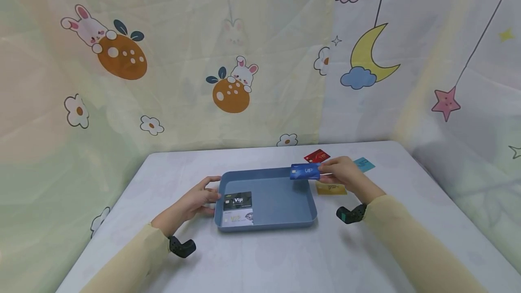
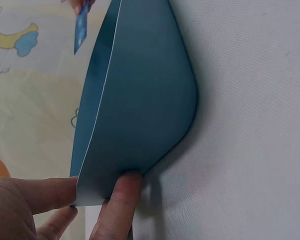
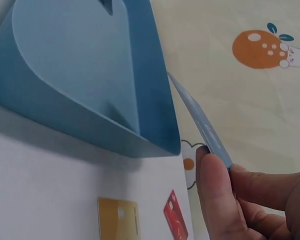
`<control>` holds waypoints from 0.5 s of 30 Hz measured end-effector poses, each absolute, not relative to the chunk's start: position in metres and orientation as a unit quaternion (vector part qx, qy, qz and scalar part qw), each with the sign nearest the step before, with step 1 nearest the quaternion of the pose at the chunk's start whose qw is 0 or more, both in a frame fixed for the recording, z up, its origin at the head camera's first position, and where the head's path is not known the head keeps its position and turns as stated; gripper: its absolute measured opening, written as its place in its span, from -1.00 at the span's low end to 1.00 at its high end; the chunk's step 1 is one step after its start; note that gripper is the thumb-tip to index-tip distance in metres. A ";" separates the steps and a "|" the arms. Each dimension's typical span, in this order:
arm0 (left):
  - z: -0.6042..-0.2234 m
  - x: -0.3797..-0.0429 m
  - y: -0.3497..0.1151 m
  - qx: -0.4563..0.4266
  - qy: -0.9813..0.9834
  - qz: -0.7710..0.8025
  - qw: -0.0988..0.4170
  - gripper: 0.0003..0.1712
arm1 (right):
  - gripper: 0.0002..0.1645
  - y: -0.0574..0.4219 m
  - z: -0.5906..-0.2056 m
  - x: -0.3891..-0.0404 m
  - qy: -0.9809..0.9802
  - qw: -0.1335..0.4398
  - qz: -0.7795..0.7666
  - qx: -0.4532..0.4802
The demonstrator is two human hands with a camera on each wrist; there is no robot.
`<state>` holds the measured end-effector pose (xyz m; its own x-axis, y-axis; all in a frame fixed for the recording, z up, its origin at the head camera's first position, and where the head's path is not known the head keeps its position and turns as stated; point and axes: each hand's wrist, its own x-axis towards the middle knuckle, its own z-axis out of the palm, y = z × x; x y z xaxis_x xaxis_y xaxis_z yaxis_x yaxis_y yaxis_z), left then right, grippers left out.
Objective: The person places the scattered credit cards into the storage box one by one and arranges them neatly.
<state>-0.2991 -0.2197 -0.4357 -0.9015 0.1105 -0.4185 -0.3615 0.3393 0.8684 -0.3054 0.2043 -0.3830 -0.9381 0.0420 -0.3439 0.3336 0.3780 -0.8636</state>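
Note:
A shallow blue-grey tray (image 1: pixel 281 225) lies on the table. Straight fingers of my left hand (image 1: pixel 196 200) touch its left side; in the left wrist view the thumb presses the outer wall. My right hand (image 1: pixel 343 173) pinches a blue VIP card (image 1: pixel 304 171) by one end, raised over the tray's back right corner. Seen from the right wrist, the card (image 3: pixel 202 122) tilts, nearly edge-on. Inside the tray at the left lie a black Vip card (image 1: pixel 238 200) and, just in front of it, a silver-white VIP card (image 1: pixel 238 217).
To the tray's right lies a gold card (image 1: pixel 330 188). A red VIP card (image 1: pixel 317 156) lies behind the right corner, and a teal card (image 1: pixel 364 164) farther right, partly behind the right hand. A printed curtain (image 1: pixel 183 103) hangs beyond the white table's (image 1: pixel 268 261) back edge.

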 end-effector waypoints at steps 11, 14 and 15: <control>-0.437 -0.299 -0.222 -0.074 0.788 0.575 0.208 -0.18 | -0.44 0.183 -0.385 -0.306 0.825 0.146 -0.534 0.115; -0.437 -0.300 -0.222 -0.075 0.786 0.578 0.208 -0.18 | -0.45 0.177 -0.385 -0.307 0.823 0.145 -0.541 0.101; -0.437 -0.300 -0.222 -0.075 0.786 0.578 0.208 -0.18 | -0.46 0.174 -0.385 -0.307 0.821 0.144 -0.544 0.098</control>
